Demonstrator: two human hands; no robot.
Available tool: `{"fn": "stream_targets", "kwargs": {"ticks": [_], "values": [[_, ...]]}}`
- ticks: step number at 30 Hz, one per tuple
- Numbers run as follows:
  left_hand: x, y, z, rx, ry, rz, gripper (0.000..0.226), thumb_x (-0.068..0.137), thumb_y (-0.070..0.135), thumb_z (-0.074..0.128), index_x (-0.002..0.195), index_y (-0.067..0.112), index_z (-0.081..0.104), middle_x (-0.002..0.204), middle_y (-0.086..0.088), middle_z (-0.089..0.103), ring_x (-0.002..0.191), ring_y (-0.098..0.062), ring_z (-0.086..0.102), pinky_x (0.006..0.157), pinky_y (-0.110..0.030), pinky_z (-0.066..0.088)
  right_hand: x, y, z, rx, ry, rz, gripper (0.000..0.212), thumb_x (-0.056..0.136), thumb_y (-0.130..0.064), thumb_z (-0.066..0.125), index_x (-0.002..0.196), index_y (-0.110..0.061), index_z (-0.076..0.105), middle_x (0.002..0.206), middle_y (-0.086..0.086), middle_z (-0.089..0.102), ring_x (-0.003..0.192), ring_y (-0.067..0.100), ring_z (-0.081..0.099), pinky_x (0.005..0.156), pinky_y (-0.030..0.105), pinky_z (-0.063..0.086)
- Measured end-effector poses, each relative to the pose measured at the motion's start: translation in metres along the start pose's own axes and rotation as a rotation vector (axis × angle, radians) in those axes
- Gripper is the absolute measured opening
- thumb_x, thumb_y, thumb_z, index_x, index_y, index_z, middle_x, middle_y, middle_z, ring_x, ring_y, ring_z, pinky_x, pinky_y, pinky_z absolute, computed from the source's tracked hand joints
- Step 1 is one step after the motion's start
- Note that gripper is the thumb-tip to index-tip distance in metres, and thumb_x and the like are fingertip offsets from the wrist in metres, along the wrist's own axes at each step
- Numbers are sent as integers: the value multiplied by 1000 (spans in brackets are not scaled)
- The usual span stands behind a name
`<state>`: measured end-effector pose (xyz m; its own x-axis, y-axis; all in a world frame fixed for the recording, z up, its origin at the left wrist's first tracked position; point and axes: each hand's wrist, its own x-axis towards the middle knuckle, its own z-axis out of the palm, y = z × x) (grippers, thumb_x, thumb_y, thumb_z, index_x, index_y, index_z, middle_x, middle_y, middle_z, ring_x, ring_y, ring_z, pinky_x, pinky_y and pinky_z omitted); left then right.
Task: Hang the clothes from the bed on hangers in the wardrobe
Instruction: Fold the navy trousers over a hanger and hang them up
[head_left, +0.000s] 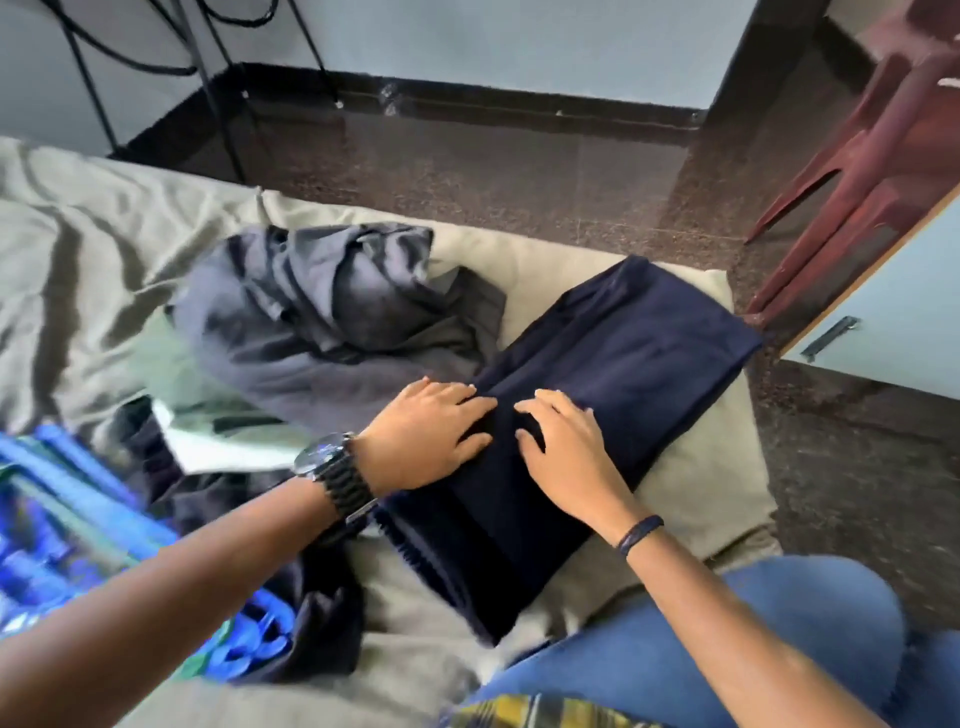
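Both hands — left hand (434, 434) and right hand (563, 447) — lie flat, fingers spread, on the folded navy trousers (613, 384) beside the grey shirt (332, 312) — lifting them toward a hanger likely comes next.

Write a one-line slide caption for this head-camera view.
Both hands, left hand and right hand, rest on folded navy trousers on the bed, beside a crumpled grey garment.

A folded navy garment (597, 395) lies flat and long on the bed (78, 249), near its corner. Beside it, to the left, a grey garment (322, 322) lies crumpled. Blue hangers (67, 525) lie further left, blurred.
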<state>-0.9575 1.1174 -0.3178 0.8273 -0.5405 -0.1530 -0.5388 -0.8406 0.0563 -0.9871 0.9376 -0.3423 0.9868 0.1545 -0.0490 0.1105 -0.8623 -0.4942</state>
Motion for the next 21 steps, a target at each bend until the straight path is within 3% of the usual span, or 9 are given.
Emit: {"fn": "stream_targets", "kwargs": {"ticks": [2,4,9,11,14,17,19,21], "values": [[-49,-11,4,-153,177,-68,62,86,52,24,127,20,57,129,-5,57,116,-26,55,101,-37,39,-14,-35,9,133,48,-167,31,95,-14,53,126,-11,57,132,3,50,128,18,44,112,30,27],[-93,-18,15,-269,307,-159,46,87,41,38,116,16,63,119,-8,60,107,-29,59,95,-35,43,-27,-69,21,199,59,-299,26,92,-7,55,117,-10,61,121,1,55,116,15,50,103,17,30],[-171,-29,49,-401,498,-396,35,84,30,48,112,15,63,115,-5,59,105,-21,55,93,-31,40,-44,-139,54,181,66,-593,19,87,-5,53,100,-10,65,103,2,59,98,16,54,94,24,40],[-190,-34,65,-418,537,-564,38,85,32,47,114,15,64,119,-8,58,109,-26,56,96,-32,40,-49,-157,67,218,-24,-658,19,86,-3,52,98,-8,66,100,3,60,96,13,52,94,16,36],[-217,-43,84,-414,580,-779,43,86,35,40,118,16,61,124,-11,54,111,-31,55,96,-38,41,-56,-181,92,179,-263,-655,20,91,-5,51,106,-8,64,109,4,58,104,13,51,95,9,29],[-231,-50,90,-391,612,-875,47,89,36,39,129,15,52,130,-13,50,116,-32,51,100,-41,38,-56,-192,116,70,-409,-580,27,96,-16,49,120,-9,58,124,4,51,117,21,49,101,26,35],[-237,-54,95,-380,555,-1011,49,95,33,45,141,17,40,145,-12,38,132,-31,38,111,-51,23,-55,-197,125,63,-468,-508,35,98,-23,48,132,-13,53,129,3,49,119,21,49,100,32,39],[-243,-59,104,-412,416,-1133,60,98,36,42,150,18,19,158,-7,13,146,-24,12,115,-53,2,-55,-199,132,57,-490,-479,43,100,-28,47,141,-17,44,132,3,48,121,21,48,100,32,40]]}}
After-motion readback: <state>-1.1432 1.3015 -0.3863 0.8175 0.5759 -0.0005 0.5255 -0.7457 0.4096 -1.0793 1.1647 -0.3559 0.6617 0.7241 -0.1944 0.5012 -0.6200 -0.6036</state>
